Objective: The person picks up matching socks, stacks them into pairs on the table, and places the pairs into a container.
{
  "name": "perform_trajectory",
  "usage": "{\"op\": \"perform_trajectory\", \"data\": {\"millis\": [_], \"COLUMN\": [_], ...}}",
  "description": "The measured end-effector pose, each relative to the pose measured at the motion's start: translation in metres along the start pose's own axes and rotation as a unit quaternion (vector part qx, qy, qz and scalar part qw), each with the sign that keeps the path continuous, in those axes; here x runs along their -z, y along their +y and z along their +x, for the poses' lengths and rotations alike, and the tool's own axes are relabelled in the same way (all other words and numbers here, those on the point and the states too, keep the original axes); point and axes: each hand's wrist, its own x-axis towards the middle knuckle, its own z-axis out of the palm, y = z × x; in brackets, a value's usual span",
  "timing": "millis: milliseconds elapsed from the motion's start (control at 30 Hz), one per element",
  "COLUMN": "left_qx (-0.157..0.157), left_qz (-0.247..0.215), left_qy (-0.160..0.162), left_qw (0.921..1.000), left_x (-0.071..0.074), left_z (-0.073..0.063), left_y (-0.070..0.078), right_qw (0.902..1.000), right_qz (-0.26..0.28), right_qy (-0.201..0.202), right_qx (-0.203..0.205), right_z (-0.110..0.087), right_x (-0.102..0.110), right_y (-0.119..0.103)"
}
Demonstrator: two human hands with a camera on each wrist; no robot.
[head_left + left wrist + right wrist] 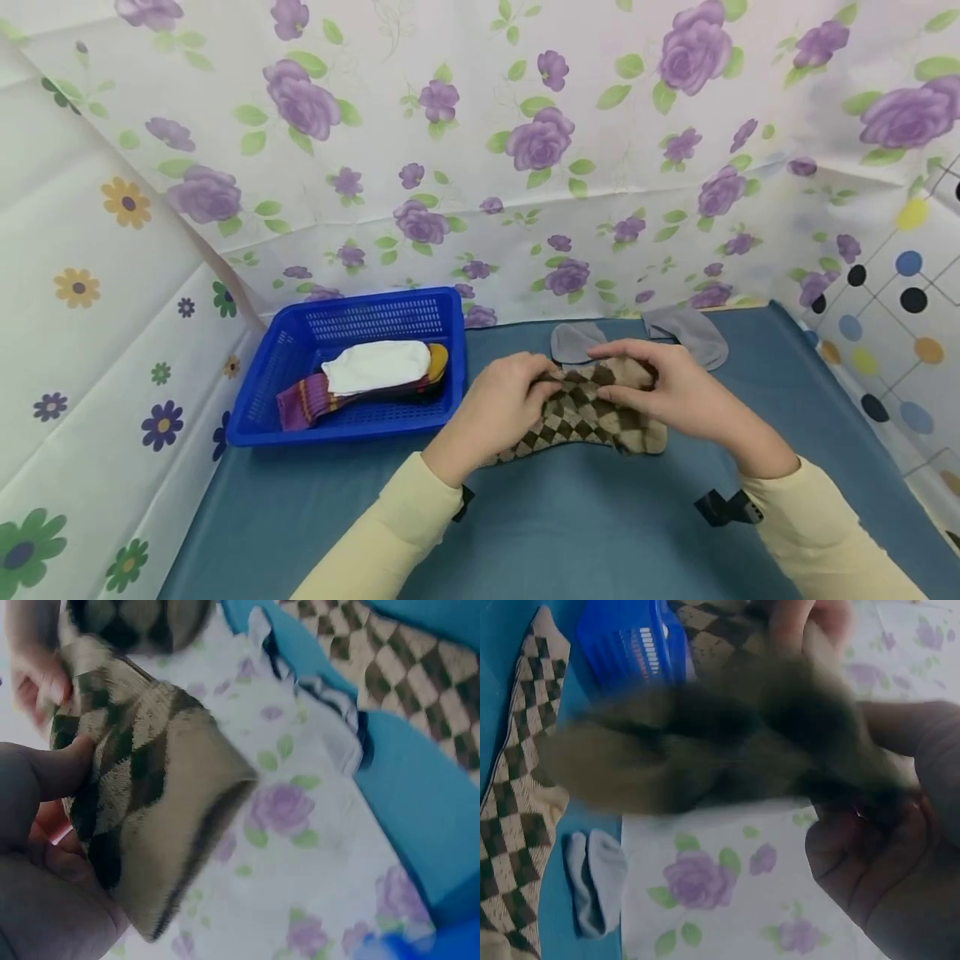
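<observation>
Both hands hold a brown-and-beige checkered sock [592, 377] above the table. My left hand [501, 404] pinches one end between thumb and fingers, with the beige cuff [187, 832] showing in the left wrist view. My right hand [686, 390] grips the sock toward its other end, thumb on the near side. A blurred part of the fabric [727, 742] hangs from the fingers in the right wrist view. Under the hands, a matching checkered sock [570, 427] lies flat on the table. Beyond it are two grey socks [577, 340], [697, 335], partly hidden by the hands.
A blue plastic basket [341, 432] stands at the left of the blue-covered table [600, 533]. Inside lie a white sock [378, 367], a purple striped one [303, 400] and something with a yellow end [438, 362]. Flower-printed sheets [465, 150] hang behind and beside the table.
</observation>
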Motion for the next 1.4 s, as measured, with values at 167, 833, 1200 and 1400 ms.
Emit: {"op": "perform_trajectory", "data": {"millis": [167, 833, 1200, 1400], "left_qx": [0.025, 0.085, 0.124, 0.118], "left_qz": [-0.012, -0.082, -0.060, -0.069], "left_qy": [-0.003, -0.019, 0.023, 0.011], "left_qw": [0.9996, 0.9928, 0.9902, 0.9905], "left_x": [0.023, 0.037, 0.033, 0.029], "left_z": [0.001, 0.003, 0.003, -0.002], "left_y": [-0.011, -0.038, -0.047, -0.051], "right_qw": [0.9969, 0.9907, 0.9959, 0.9978], "right_qz": [0.029, 0.086, 0.065, -0.013], "right_qy": [-0.060, -0.056, -0.046, 0.048], "right_qx": [-0.044, -0.090, -0.041, -0.044], "right_z": [0.001, 0.006, -0.001, 0.000], "right_x": [0.006, 0.002, 0.011, 0.008], "right_y": [0.016, 0.038, 0.048, 0.054]}}
